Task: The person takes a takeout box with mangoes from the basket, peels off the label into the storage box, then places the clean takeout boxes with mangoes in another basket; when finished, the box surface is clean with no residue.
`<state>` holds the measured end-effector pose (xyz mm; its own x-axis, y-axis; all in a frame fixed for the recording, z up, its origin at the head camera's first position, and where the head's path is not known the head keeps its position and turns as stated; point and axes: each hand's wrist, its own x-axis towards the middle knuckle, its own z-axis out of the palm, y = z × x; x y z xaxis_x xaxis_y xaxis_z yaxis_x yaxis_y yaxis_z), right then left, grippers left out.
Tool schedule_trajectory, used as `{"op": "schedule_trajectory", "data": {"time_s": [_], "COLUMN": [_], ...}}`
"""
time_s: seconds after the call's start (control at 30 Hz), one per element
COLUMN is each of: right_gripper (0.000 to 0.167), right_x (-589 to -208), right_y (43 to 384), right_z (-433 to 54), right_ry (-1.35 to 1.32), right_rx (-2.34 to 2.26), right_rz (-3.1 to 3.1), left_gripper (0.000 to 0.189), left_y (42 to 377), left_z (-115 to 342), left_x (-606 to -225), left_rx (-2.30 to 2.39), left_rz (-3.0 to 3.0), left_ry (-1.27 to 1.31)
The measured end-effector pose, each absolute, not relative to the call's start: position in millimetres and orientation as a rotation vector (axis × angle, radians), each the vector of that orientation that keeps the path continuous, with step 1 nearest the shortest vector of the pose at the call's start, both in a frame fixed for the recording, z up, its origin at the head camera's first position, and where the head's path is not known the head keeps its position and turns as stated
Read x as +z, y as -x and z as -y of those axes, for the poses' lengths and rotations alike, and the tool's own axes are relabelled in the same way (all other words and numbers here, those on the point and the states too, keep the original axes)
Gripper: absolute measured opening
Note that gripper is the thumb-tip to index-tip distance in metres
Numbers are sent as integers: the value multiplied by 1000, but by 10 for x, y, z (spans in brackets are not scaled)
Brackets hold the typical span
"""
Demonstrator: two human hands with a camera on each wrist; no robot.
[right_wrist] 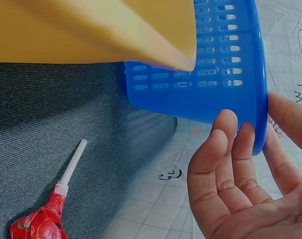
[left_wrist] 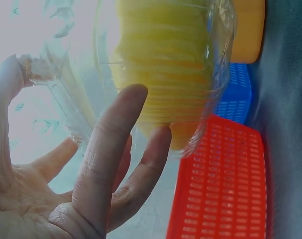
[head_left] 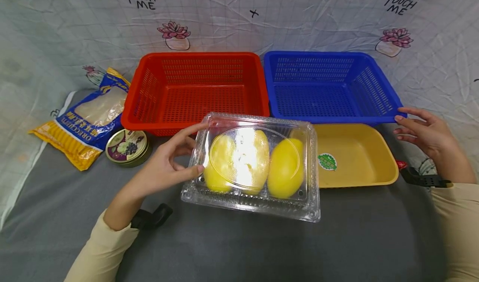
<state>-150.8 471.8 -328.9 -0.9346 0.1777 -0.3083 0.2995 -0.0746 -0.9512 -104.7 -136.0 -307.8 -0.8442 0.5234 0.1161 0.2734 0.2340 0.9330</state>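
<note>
My left hand (head_left: 168, 161) grips the left side of a clear plastic box (head_left: 258, 207), thumb on the lid's edge and fingers round the side. Inside the box lie yellow fruits (head_left: 286, 169), with glare over the middle of the lid. Seen from the left wrist, the box (left_wrist: 221, 64) is raised and its ridged side faces the fingers. At the near right corner of a blue basket (head_left: 333, 119), my right hand (head_left: 430, 134) pinches the rim. The right wrist view has the basket's rim (right_wrist: 260, 74) between thumb and fingers.
A red basket (head_left: 194, 130) stands left of the blue one. In front of the blue basket is a yellow tray (head_left: 359, 157), partly covered by the box. A round tin (head_left: 127, 147) and a pasta bag (head_left: 90, 115) lie left. A red-wrapped lollipop (right_wrist: 41, 221) lies right.
</note>
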Motion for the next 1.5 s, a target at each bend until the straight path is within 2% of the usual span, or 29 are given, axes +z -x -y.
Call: {"op": "schedule_trajectory", "data": {"time_s": [0.3, 1.5], "right_gripper": [24, 23], "right_x": [-3275, -3278], "right_y": [1513, 1493], "right_z": [-4709, -4691], "right_ry": [-526, -527], "right_rx": [-2187, -2235], "right_rz": [-2053, -2003], "left_gripper": [79, 77], "left_y": [1099, 1558], "left_z": [1299, 841], "left_x": [-3043, -3027], "left_rx": [1718, 1780], "left_rz": [-2255, -2273], "left_ry": [-702, -827]}}
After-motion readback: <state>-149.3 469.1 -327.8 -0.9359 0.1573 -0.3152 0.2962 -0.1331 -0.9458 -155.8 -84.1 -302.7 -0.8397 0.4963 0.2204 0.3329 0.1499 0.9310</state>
